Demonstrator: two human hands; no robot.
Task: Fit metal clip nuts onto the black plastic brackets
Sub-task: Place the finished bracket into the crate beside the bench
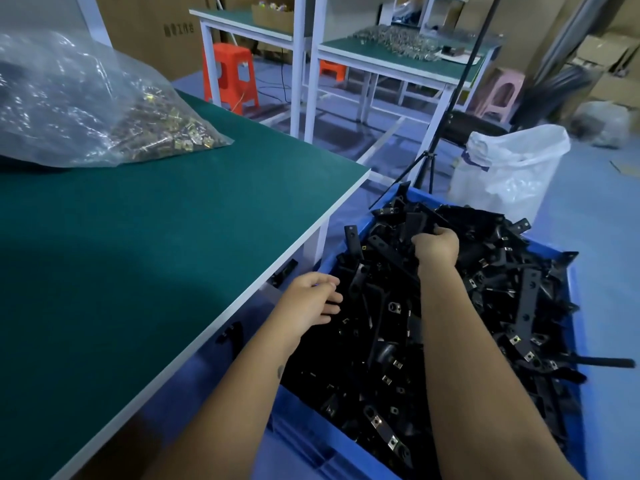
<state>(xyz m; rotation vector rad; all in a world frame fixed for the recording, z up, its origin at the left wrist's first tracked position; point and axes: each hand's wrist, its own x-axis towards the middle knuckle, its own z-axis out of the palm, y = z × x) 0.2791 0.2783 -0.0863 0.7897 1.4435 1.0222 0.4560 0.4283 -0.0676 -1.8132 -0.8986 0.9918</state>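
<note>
Far left, on the green table (145,237): a clear plastic bag (79,102) of metal clip nuts (162,133), lying well apart from both hands. Centre: the left hand (311,299) hovers at the near-left edge of the blue crate (311,441), fingers loosely extended and holding nothing, its fingertips just over the pile. Right of it: the crate is heaped with black plastic brackets (450,341), many of them already carrying a clip nut. Further right and deeper in the pile: the right hand (437,245) is curled in a fist around one or more brackets; how many it grips cannot be told, since the fingers are hidden in the pile.

Risks, as judged from this arrangement: the brackets lie tangled, so lifting one may drag neighbours over the crate rim onto the floor. Fitted and unfitted brackets appear mixed, so a bracket already fitted could be drawn by mistake. Background, far right: a white-lined bin (512,168) and a tripod (450,109).
</note>
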